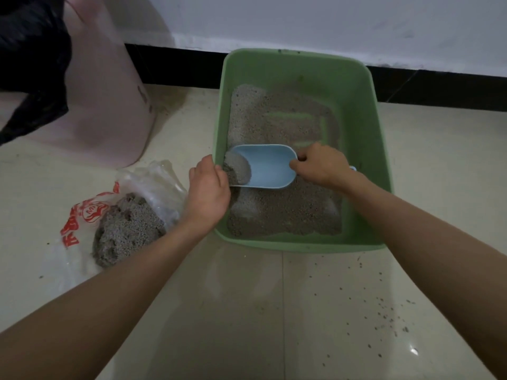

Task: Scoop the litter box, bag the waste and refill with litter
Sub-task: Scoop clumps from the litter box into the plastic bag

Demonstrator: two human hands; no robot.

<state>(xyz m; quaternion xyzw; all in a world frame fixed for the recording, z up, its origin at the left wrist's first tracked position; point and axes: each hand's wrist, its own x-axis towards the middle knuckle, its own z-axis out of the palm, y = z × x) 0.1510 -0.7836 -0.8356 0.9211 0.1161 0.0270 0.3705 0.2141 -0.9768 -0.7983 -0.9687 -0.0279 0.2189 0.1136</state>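
A green litter box [365, 113] stands on the floor by the wall, with grey litter [285, 212] spread thinly so that green patches of its bottom show. My right hand [322, 164] grips the handle of a light blue scoop [270, 167], which lies in the box pointing left with a heap of litter at its mouth. My left hand [208, 190] grips the box's left rim, fingers over the edge beside the scoop's mouth. To the left lies a clear plastic bag with red print [82, 218], open, holding a pile of grey litter.
A pink plastic bin [109, 100] with a black bag [30, 64] hanging over it stands at the upper left. Loose litter grains [384, 319] are scattered on the pale tiled floor at the lower right. A black skirting board runs along the white wall behind the box.
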